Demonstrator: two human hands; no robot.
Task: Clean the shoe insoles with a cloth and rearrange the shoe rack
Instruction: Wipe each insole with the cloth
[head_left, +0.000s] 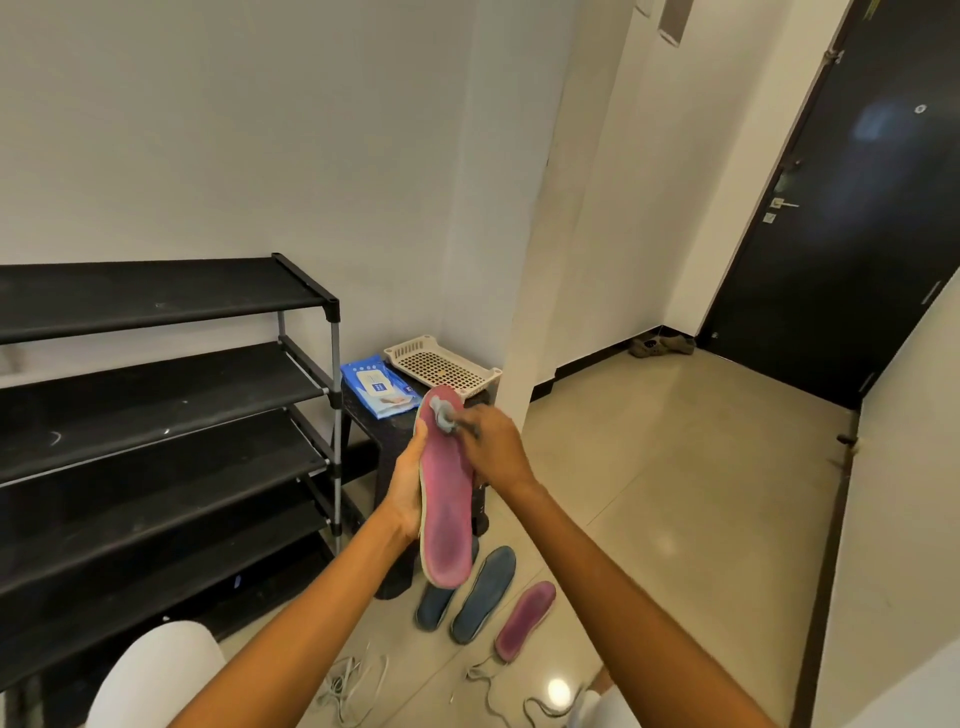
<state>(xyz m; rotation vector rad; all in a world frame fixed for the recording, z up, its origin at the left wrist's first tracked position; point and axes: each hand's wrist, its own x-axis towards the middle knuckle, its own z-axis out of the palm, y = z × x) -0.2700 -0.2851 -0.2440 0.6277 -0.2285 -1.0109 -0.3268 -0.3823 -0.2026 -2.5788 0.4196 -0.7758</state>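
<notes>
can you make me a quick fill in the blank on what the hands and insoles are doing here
1. The left hand holds a ____ insole upright.
2. The right hand presses a grey cloth near the insole's ____ end.
3. On the floor lie ____ more insoles.
4. The shelves of the black shoe rack hold ____ shoes.

Missing words: pink; top; three; no

Pink insole (447, 499), grey cloth (442, 414), black shoe rack (156, 374), blue floor insoles (483, 595).
</notes>
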